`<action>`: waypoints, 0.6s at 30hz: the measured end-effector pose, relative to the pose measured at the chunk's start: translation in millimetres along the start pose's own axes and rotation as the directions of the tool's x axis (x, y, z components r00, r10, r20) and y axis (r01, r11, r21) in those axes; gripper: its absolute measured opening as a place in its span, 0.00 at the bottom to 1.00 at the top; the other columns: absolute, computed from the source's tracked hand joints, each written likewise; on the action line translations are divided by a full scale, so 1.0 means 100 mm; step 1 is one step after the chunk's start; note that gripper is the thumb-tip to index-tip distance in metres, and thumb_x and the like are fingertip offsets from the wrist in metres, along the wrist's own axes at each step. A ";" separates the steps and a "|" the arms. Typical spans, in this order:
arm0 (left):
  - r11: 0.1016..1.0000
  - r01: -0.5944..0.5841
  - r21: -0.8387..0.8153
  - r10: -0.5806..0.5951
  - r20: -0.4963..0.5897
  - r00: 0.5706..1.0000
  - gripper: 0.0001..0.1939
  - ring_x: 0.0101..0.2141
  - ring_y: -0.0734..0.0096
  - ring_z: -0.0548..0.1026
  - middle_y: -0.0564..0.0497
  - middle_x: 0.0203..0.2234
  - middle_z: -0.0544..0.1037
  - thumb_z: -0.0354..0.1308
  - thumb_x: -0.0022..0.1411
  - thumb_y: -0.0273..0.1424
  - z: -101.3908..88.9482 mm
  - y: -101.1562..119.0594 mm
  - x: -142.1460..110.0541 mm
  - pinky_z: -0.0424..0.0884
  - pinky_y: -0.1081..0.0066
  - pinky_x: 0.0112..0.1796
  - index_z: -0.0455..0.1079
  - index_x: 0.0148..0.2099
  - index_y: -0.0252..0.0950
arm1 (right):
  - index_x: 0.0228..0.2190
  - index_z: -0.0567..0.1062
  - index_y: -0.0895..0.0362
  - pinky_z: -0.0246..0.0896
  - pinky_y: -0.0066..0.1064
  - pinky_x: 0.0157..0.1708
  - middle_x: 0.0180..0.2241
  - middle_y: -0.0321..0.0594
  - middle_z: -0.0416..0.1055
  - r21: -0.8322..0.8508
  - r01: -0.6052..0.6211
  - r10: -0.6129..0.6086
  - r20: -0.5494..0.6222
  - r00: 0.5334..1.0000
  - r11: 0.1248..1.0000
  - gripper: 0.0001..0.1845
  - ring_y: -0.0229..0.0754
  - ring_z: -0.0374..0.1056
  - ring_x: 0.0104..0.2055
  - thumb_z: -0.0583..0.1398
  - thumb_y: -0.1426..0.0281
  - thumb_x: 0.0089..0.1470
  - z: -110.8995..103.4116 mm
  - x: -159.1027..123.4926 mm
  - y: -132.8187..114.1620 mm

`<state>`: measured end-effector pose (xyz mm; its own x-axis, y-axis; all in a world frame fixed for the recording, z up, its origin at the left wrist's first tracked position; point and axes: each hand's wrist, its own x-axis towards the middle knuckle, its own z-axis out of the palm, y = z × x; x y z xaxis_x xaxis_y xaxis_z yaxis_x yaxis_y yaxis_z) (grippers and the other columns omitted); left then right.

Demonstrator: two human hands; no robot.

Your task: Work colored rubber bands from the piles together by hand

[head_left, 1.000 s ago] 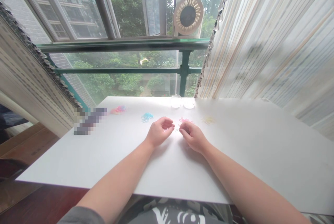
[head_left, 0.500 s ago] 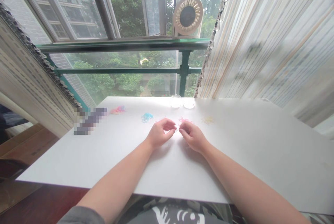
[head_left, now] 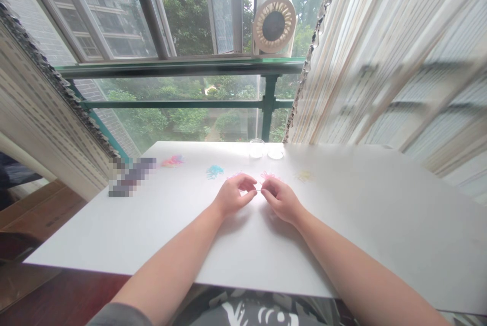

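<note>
My right hand (head_left: pixel 282 199) pinches a thin rubber band (head_left: pixel 258 190), a tiny pale line bridging the small gap between my hands. At the other end, my left hand (head_left: pixel 234 195) has thumb and forefinger closed on the same band, its other fingers curled loosely. Just beyond my right fingers lies a pile of pink rubber bands (head_left: pixel 270 176). A paler pink pile (head_left: pixel 235 176) is mostly hidden behind my left hand. Blue bands (head_left: pixel 215 171) lie to the left, and yellowish ones (head_left: pixel 304 175) to the right.
Two clear round dishes (head_left: pixel 256 149) (head_left: pixel 275 152) stand at the back edge of the white table (head_left: pixel 373 224). A mixed-colour pile of bands (head_left: pixel 172 160) and a pixelated dark object (head_left: pixel 133 176) are at the left. A white fan (head_left: pixel 274 24) is by the window, beside the curtain (head_left: pixel 380 62).
My left hand has shifted slightly right and down to meet the band held by my right hand. The band now runs between both sets of fingertips. My right hand stays in place.
</note>
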<state>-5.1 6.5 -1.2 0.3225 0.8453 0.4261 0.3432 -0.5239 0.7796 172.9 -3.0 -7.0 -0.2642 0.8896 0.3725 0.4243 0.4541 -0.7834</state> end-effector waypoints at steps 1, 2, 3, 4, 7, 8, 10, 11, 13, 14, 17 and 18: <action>1.000 -0.001 0.000 0.001 0.000 1.000 0.10 0.30 0.73 0.75 0.50 0.29 0.76 0.58 0.52 0.28 0.00 0.00 0.00 0.71 0.71 0.38 0.69 0.39 0.36 | 0.25 0.66 0.56 0.52 0.27 0.24 0.21 0.33 0.63 0.000 0.003 -0.003 0.000 1.000 1.000 0.03 0.35 0.57 0.23 0.54 0.71 0.49 0.00 0.00 0.00; 1.000 -0.003 0.000 0.003 0.002 1.000 0.09 0.30 0.73 0.75 0.51 0.29 0.76 0.58 0.52 0.28 0.00 0.01 0.00 0.71 0.71 0.38 0.69 0.39 0.36 | 0.25 0.66 0.56 0.53 0.27 0.24 0.21 0.33 0.63 -0.001 0.005 -0.005 -0.001 1.000 1.000 0.04 0.35 0.57 0.23 0.54 0.71 0.49 0.00 0.00 0.00; 1.000 -0.006 0.000 0.006 0.003 1.000 0.09 0.30 0.73 0.75 0.51 0.28 0.76 0.57 0.52 0.28 0.00 0.01 0.00 0.71 0.71 0.38 0.69 0.38 0.36 | 0.25 0.66 0.56 0.53 0.27 0.25 0.21 0.33 0.63 0.000 0.005 -0.005 -0.002 1.000 1.000 0.04 0.35 0.57 0.23 0.54 0.71 0.50 0.00 0.00 0.00; 1.000 -0.009 0.000 0.009 0.004 1.000 0.09 0.30 0.73 0.75 0.51 0.28 0.76 0.57 0.52 0.28 -0.01 0.02 0.00 0.71 0.71 0.38 0.69 0.38 0.36 | 0.25 0.66 0.56 0.53 0.27 0.25 0.21 0.33 0.63 0.001 0.004 -0.004 -0.005 1.000 1.000 0.04 0.35 0.57 0.23 0.54 0.71 0.50 0.00 0.00 0.01; 1.000 -0.016 -0.001 0.016 0.008 1.000 0.09 0.30 0.73 0.75 0.51 0.29 0.76 0.57 0.52 0.28 -0.01 0.02 0.00 0.71 0.71 0.38 0.69 0.38 0.36 | 0.25 0.65 0.56 0.53 0.27 0.26 0.21 0.33 0.63 0.005 -0.001 0.001 -0.013 1.000 1.000 0.04 0.35 0.58 0.24 0.53 0.71 0.50 0.00 0.00 0.01; 1.000 -0.016 0.000 0.016 0.007 1.000 0.09 0.30 0.73 0.75 0.51 0.29 0.76 0.57 0.52 0.28 -0.01 0.02 0.00 0.71 0.71 0.38 0.69 0.38 0.36 | 0.25 0.65 0.56 0.53 0.27 0.26 0.21 0.33 0.63 0.006 -0.001 0.001 -0.014 1.000 1.000 0.04 0.35 0.58 0.24 0.53 0.71 0.50 0.00 0.00 0.01; 1.000 -0.015 0.001 0.015 0.006 1.000 0.09 0.30 0.73 0.75 0.51 0.29 0.76 0.57 0.52 0.28 -0.01 0.02 0.00 0.71 0.71 0.38 0.69 0.38 0.36 | 0.25 0.65 0.56 0.53 0.27 0.25 0.21 0.32 0.62 0.007 0.000 0.000 -0.014 1.000 1.000 0.04 0.35 0.58 0.23 0.53 0.71 0.50 0.00 0.00 0.02; 1.000 -0.016 0.001 0.016 0.006 1.000 0.09 0.30 0.73 0.75 0.51 0.29 0.76 0.57 0.52 0.28 -0.01 0.02 0.00 0.71 0.71 0.38 0.69 0.38 0.36 | 0.25 0.65 0.56 0.53 0.27 0.25 0.21 0.32 0.62 0.006 -0.002 0.002 -0.011 1.000 1.000 0.04 0.35 0.57 0.23 0.53 0.71 0.50 0.00 -0.01 0.02; 1.000 -0.021 0.000 0.021 0.011 1.000 0.09 0.30 0.73 0.75 0.51 0.28 0.76 0.57 0.52 0.27 -0.01 0.02 0.00 0.71 0.71 0.38 0.69 0.38 0.36 | 0.26 0.65 0.56 0.53 0.27 0.25 0.21 0.33 0.62 0.006 -0.007 0.007 -0.005 1.000 1.000 0.04 0.35 0.58 0.23 0.53 0.71 0.51 0.00 -0.01 0.02; 1.000 -0.022 0.000 0.022 0.014 1.000 0.09 0.30 0.73 0.75 0.51 0.29 0.76 0.57 0.52 0.27 0.00 0.02 0.00 0.71 0.71 0.38 0.69 0.38 0.36 | 0.26 0.65 0.56 0.53 0.27 0.25 0.21 0.33 0.62 0.007 -0.010 0.010 -0.003 1.000 1.000 0.04 0.35 0.58 0.23 0.53 0.71 0.51 0.01 -0.01 0.02; 1.000 -0.019 -0.002 0.019 0.025 1.000 0.08 0.30 0.73 0.75 0.51 0.28 0.77 0.57 0.52 0.27 0.00 0.02 0.00 0.71 0.71 0.38 0.69 0.38 0.36 | 0.26 0.65 0.56 0.53 0.27 0.25 0.22 0.33 0.63 0.014 -0.017 0.017 0.012 1.000 1.000 0.03 0.35 0.57 0.23 0.53 0.71 0.50 0.01 -0.01 0.01; 1.000 -0.020 -0.003 0.020 0.029 0.999 0.08 0.30 0.73 0.75 0.51 0.28 0.77 0.57 0.52 0.27 0.00 0.03 -0.01 0.71 0.71 0.38 0.69 0.38 0.36 | 0.26 0.65 0.56 0.52 0.27 0.25 0.22 0.33 0.63 0.017 -0.019 0.019 0.019 1.000 1.000 0.03 0.35 0.57 0.23 0.53 0.71 0.50 0.01 -0.01 0.01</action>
<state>-4.2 4.6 0.5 0.3545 0.8311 0.4286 0.3337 -0.5406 0.7722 173.0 -3.6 -8.6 -0.2728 0.8969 0.3481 0.4148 0.4361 -0.7986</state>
